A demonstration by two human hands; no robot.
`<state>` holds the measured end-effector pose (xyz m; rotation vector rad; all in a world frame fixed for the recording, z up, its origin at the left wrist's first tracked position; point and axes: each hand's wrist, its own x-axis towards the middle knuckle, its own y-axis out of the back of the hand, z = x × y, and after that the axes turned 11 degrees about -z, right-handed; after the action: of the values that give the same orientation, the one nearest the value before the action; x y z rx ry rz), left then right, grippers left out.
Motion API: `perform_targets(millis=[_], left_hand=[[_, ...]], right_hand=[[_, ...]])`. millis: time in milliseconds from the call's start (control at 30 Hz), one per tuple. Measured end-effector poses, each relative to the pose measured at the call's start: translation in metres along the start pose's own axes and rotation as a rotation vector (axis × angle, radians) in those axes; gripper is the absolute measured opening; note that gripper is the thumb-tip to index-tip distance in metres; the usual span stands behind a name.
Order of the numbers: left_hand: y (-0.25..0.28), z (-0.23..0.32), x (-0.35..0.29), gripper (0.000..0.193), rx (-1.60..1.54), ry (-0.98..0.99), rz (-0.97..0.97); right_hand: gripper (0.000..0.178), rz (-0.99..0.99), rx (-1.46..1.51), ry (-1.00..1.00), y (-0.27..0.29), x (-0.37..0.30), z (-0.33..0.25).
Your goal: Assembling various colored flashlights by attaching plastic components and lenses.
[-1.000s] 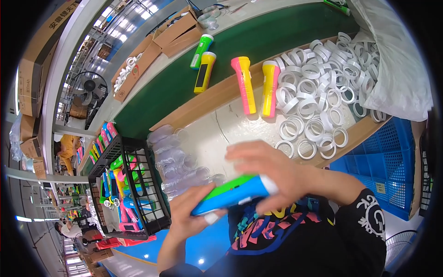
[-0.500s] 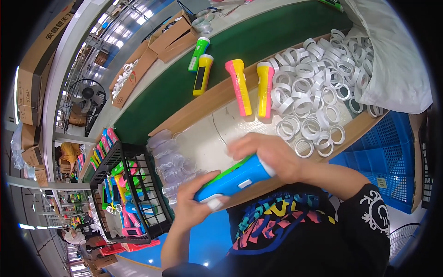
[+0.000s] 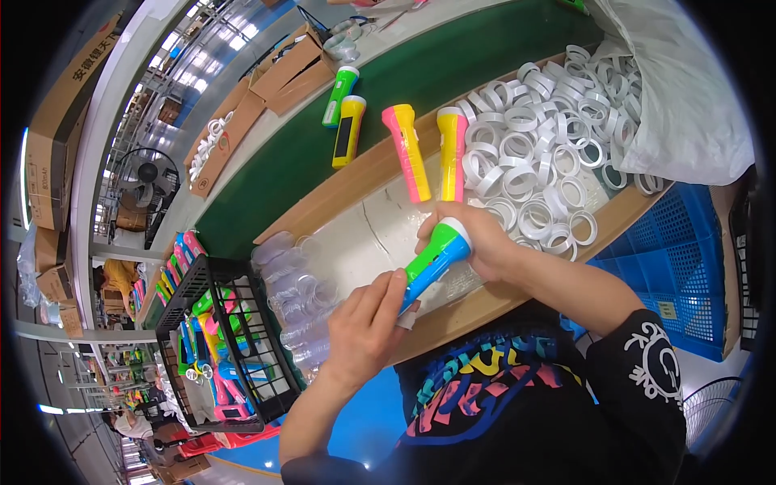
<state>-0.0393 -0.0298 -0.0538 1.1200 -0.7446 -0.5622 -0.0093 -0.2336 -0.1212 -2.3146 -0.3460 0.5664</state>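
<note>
I hold a green and blue plastic flashlight (image 3: 429,264) between both hands over a shallow wooden tray (image 3: 566,242). My left hand (image 3: 365,326) grips its blue tail end. My right hand (image 3: 477,241) is closed around its white-rimmed head. A heap of white plastic rings (image 3: 543,145) fills the tray's right half, just beyond my right hand. Stacks of clear plastic lens discs (image 3: 301,299) lie in the tray's left part, near my left hand.
A pink flashlight (image 3: 406,151) and a yellow one (image 3: 451,152) rest on the tray's far rim; a yellow (image 3: 348,130) and a green one (image 3: 339,96) lie on the green belt (image 3: 453,65). A black wire crate (image 3: 212,343) of flashlights stands left, a blue crate (image 3: 687,267) right, a white bag (image 3: 687,97) top right.
The flashlight has tilted so its head points up and away. My right hand has slid up onto the head; my left hand stays on the tail.
</note>
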Motion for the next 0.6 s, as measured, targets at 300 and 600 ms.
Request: perform_targets(millis=[300, 600], left_hand=[[-0.032, -0.005, -0.035, 0.052, -1.718, 0.829, 0.027], [-0.019, 0.015, -0.037, 0.064, -0.137, 0.211, -0.016]], right_hand=[[0.057, -0.246, -0.08, 0.222, -0.01, -0.019, -0.001], [0.038, -0.291, -0.567, 0.379, -0.023, -0.016, -0.01]])
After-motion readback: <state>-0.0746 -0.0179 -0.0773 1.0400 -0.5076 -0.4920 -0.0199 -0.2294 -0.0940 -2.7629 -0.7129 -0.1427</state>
